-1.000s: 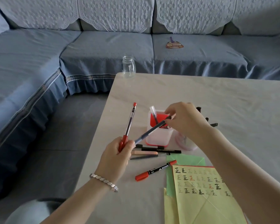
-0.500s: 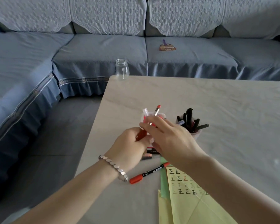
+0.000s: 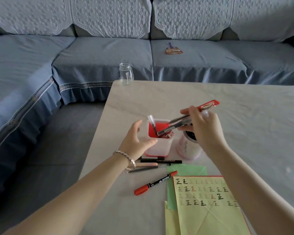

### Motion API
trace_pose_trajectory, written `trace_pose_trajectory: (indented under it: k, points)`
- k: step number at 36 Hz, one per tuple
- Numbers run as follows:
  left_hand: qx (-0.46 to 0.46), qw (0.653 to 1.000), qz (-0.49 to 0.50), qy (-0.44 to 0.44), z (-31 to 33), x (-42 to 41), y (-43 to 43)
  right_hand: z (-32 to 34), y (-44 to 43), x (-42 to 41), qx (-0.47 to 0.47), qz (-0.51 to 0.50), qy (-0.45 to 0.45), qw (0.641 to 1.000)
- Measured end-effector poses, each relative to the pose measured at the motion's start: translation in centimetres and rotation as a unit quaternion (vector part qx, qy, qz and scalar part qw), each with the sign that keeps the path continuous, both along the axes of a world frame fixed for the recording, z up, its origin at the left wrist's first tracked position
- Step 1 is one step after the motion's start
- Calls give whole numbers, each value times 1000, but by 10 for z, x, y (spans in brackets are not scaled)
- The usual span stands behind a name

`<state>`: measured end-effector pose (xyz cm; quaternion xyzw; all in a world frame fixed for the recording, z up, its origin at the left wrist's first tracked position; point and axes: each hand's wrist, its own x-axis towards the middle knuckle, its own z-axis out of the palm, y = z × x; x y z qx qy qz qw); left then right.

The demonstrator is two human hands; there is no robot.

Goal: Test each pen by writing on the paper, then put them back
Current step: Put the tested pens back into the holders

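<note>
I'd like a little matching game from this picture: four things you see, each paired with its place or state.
Things: 1 glass jar; 2 red-capped marker; 3 yellow paper; 4 red-clipped pen
States: A held by the right hand; B covered in written characters; C at the table's far corner; D lying beside the paper
Pairs: 1-C; 2-D; 3-B; 4-A
</note>
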<state>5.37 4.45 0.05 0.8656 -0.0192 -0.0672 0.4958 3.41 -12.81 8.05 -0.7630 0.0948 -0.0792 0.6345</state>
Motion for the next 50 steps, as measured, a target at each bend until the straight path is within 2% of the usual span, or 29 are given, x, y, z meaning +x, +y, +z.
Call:
trace_pose_trajectory:
  k: [4, 7, 10, 14, 21, 24, 26, 28, 30, 35, 38, 43, 45, 48, 50]
  points:
    - [2, 1000, -25, -17, -5, 8, -11, -21, 9, 15, -189, -5, 1, 982]
    - [10, 998, -54, -21, -1, 12, -13, -29, 16, 24, -272, 30, 44, 961]
    - [40, 997, -63, -30, -5, 17, -11, -28, 23, 25, -296, 51, 21, 954]
    - [54, 997, -51, -23, -12, 17, -7, -36, 31, 23, -301, 29, -50, 952]
    - [5, 997, -59, -47, -8, 12, -9, -61, 32, 21, -420, 53, -172, 889]
    - [6, 996, -66, -52, -15, 9, -5, -61, 24, 7, -419, 24, -237, 876]
    - [58, 994, -39, -80, -23, 1, 2, -61, 17, -9, -408, 38, -309, 858]
    - [122, 984, 2, -133, -32, -8, 12, -68, 9, -23, -405, 95, -341, 843]
    - [167, 973, 0, -156, -40, -17, 23, -81, 4, -33, -423, 170, -301, 837]
    - [297, 938, -98, -151, -64, -38, 44, -113, 9, -41, -514, 309, -86, 795]
    - [327, 929, -97, -142, -70, -42, 49, -124, 15, -39, -540, 344, -13, 768]
    - [334, 928, -129, -101, -70, -43, 51, -123, 22, -33, -557, 346, 37, 754]
    - [331, 928, -143, -96, -70, -46, 53, -120, 24, -32, -579, 361, 40, 730]
    - [305, 938, -140, -92, -67, -53, 57, -123, 29, -34, -626, 378, -4, 682]
    - [279, 947, -130, -86, -66, -57, 60, -127, 27, -34, -635, 381, -53, 670]
